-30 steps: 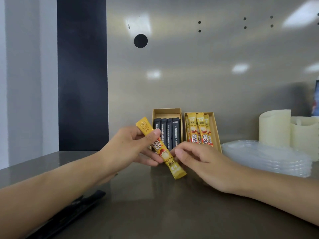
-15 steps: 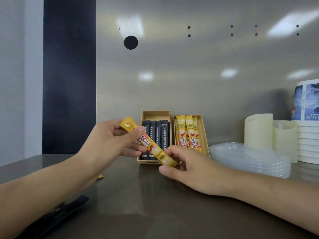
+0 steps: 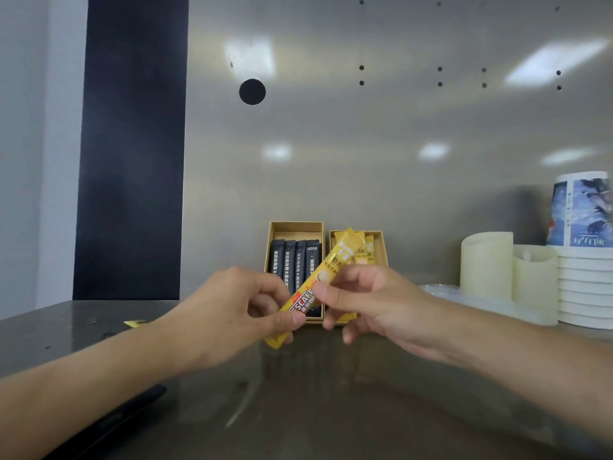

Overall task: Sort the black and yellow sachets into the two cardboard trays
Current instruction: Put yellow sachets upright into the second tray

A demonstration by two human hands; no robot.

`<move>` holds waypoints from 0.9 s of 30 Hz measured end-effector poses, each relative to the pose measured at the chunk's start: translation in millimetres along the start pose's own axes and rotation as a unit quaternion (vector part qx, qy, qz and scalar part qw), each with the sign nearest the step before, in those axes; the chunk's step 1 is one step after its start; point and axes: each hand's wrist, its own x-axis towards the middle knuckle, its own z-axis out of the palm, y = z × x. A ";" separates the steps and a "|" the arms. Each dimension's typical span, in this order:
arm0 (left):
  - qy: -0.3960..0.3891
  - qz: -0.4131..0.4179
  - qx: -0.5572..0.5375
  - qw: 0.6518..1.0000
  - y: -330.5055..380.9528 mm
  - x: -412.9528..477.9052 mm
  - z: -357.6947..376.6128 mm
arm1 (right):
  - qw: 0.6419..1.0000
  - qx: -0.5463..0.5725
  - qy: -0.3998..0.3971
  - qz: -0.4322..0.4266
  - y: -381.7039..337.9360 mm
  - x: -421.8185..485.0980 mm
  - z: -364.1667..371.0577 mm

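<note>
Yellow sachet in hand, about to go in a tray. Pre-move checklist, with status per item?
1. Grip on the yellow foil stick sachet: ok. The left hand pinches its lower part and the right hand pinches its middle.
2. Colour matches target: ok. The right open cardboard tray holds yellow sachets.
3. No mixing in the left open cardboard tray: ok. Only black sachets show in it.
4. Free room in the right tray: cannot tell. The held sachet and the right hand cover it.
5. Sachet lined up with the tray: not ok. It is tilted diagonally in front of both trays.
</note>
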 end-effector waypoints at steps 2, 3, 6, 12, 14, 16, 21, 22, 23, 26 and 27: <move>-0.002 0.010 0.016 1.000 1.8 -0.5 0.2 | 1.000 -0.019 0.013 -0.014 4.4 1.3 12.7; 0.000 0.013 0.023 1.000 2.0 -0.7 -0.2 | 0.999 -0.026 0.021 -0.021 4.7 3.5 15.5; 0.011 0.001 0.042 0.999 -0.2 -0.8 -2.8 | 0.994 -0.056 0.090 -0.040 -4.1 13.5 2.8; -0.002 -0.003 0.087 0.996 -3.4 -1.8 -0.6 | 0.881 -0.390 0.267 -0.022 -3.2 18.6 -72.1; -0.003 0.002 0.091 0.996 -3.7 -1.4 1.1 | 0.852 -0.449 0.269 -0.014 6.9 17.7 -81.5; -0.001 0.004 0.096 0.995 -4.3 -0.9 0.9 | 0.844 -0.465 0.268 -0.005 15.1 22.0 -82.0; -0.001 0.011 0.103 0.995 -7.2 -0.3 -1.3 | 0.814 -0.510 0.278 -0.011 23.9 36.3 -73.2; -0.002 0.011 0.103 0.995 -7.4 -0.6 -1.3 | 0.810 -0.513 0.283 -0.012 24.8 37.2 -72.6; -0.003 0.011 0.103 0.995 -7.4 -1.0 -1.2 | 0.808 -0.515 0.287 -0.014 25.7 37.7 -72.4; -0.005 0.014 0.108 0.994 -6.9 -1.6 -2.2 | 0.800 -0.527 0.286 -0.019 26.7 36.6 -72.2; -0.004 0.015 0.111 0.994 -6.2 -1.7 -2.5 | 0.793 -0.540 0.281 -0.024 26.3 35.5 -72.3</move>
